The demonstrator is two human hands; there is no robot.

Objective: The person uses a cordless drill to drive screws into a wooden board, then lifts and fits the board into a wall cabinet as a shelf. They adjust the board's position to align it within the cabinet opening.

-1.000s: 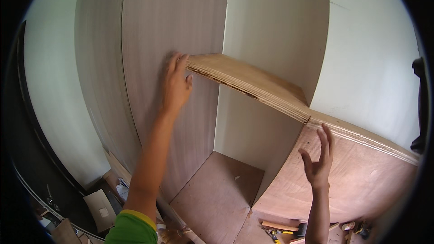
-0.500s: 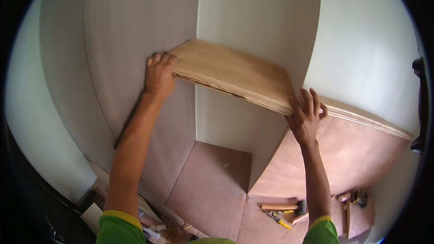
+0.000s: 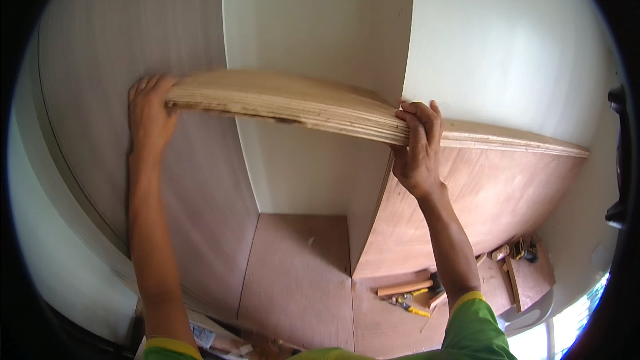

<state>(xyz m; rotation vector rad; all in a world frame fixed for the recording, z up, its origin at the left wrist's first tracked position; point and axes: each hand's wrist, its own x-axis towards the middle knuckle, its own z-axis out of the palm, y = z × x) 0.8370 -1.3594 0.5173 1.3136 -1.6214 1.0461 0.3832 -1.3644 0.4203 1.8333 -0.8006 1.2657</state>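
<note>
A thick plywood board (image 3: 287, 101) lies across the recess between two panels, its layered front edge toward me and a dark, rough strip along the lower side of that edge. My left hand (image 3: 152, 110) grips the board's left front corner, fingers over the top, close against the wood-grained side panel (image 3: 193, 180). At the right front corner my right hand (image 3: 420, 150) is closed round the end, fingers bent upward beside the divider panel. The undersides of both corners are hidden by my hands.
Right of the recess, a plywood-topped ledge (image 3: 513, 139) has a reddish wood front (image 3: 453, 207). Below, on the brown base panel (image 3: 293, 267), lie a hammer (image 3: 403, 288), yellow-handled pliers (image 3: 408, 303) and, farther right, a power drill (image 3: 525, 250). Wood offcuts lie at the bottom left.
My view has shifted, and the board and both hands now appear farther left. The board's front edge looks nearer and its top face narrower. Both hands still hold its ends.
</note>
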